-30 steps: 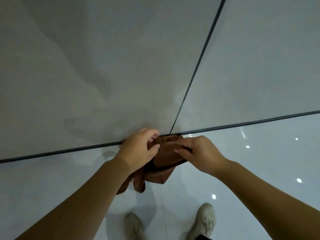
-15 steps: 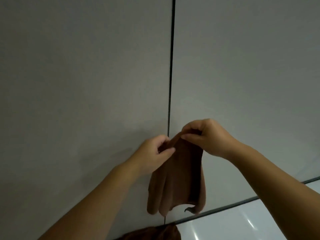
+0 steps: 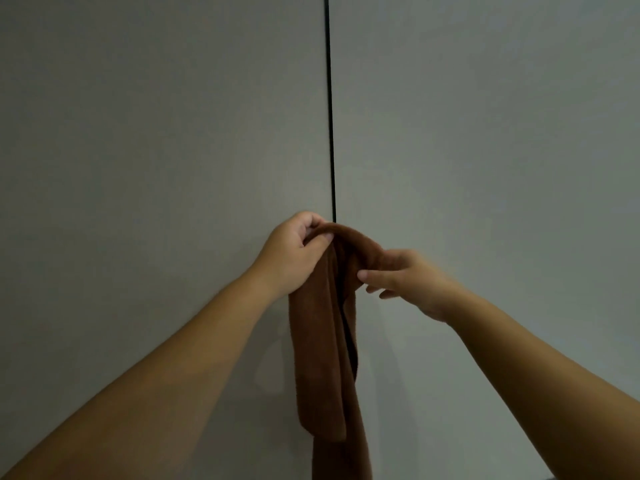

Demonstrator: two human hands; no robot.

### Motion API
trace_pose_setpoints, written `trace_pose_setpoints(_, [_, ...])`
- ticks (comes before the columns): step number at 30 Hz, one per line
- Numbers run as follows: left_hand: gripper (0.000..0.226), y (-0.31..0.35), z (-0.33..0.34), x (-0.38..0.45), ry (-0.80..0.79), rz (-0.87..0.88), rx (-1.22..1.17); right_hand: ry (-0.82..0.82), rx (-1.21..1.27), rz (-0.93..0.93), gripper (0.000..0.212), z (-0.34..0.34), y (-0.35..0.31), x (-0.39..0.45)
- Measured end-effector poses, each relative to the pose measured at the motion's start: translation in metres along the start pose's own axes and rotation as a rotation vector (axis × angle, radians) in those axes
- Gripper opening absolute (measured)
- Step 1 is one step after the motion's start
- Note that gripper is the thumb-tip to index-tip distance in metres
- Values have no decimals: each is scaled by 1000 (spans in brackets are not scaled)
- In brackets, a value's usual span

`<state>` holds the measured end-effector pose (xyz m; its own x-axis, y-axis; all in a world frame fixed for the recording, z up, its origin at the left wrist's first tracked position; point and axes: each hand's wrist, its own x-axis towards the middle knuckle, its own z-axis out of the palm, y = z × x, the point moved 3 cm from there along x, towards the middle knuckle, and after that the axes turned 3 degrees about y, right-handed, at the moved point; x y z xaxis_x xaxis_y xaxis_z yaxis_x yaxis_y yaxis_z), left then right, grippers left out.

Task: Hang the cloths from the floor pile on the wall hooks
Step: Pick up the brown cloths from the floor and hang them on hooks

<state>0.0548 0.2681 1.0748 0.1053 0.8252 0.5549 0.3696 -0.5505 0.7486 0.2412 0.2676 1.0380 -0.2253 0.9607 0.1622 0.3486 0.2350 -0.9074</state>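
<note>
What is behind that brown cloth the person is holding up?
Behind the brown terry cloth you see only the grey panelled wall and its dark vertical seam. Whether a hook sits beneath the cloth's draped top is hidden.

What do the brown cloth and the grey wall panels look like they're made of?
Brown cloth: likely microfibre or terry, matte; it drapes in soft folds with a faintly fuzzy surface. Grey wall panels: smooth, matte, hard-looking, split by a thin dark seam; tile or laminate, can't tell which.
</note>
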Motion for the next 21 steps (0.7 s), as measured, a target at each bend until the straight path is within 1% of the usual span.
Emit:
trace_pose_setpoints(2, [16,8,-7,-2,18,12,28,-28,76,4,21,14,-1,-3])
trace_pose_setpoints(4, [12,13,-13,-5,42,13,45,-31,97,1,19,28,-2,-5])
trace_pose_setpoints(5, [12,15,-17,-7,52,10,56,-13,92,-5,16,34,-3,-6])
trace_pose_setpoints(7, [13,16,-23,-10,58,0,69,84,112,-35,11,42,-6,-6])
trace_pose_setpoints(9, [14,17,-32,-14,67,-14,81,182,211,-66,16,42,-14,-7])
trace_pose_setpoints(11, [12,16,-40,-18,49,-53,118,194,301,-100,19,39,-26,-9])
trace_pose_setpoints(12, [10,15,-44,-19,29,-80,154,182,300,-130,19,37,-34,-9])
trace_pose_setpoints(14, [2,12,-49,-21,-23,-141,185,157,214,-195,20,36,-49,-7])
trace_pose_setpoints(18, [11,15,-46,-26,-89,-227,-67,115,24,-283,22,38,-78,-4])
trace_pose_setpoints(20, [13,19,-42,-27,-65,-230,-142,113,-36,-310,23,38,-87,-5])
trace_pose_setpoints(21, [14,21,-41,-26,-24,-227,-162,119,-52,-316,23,37,-89,-5])
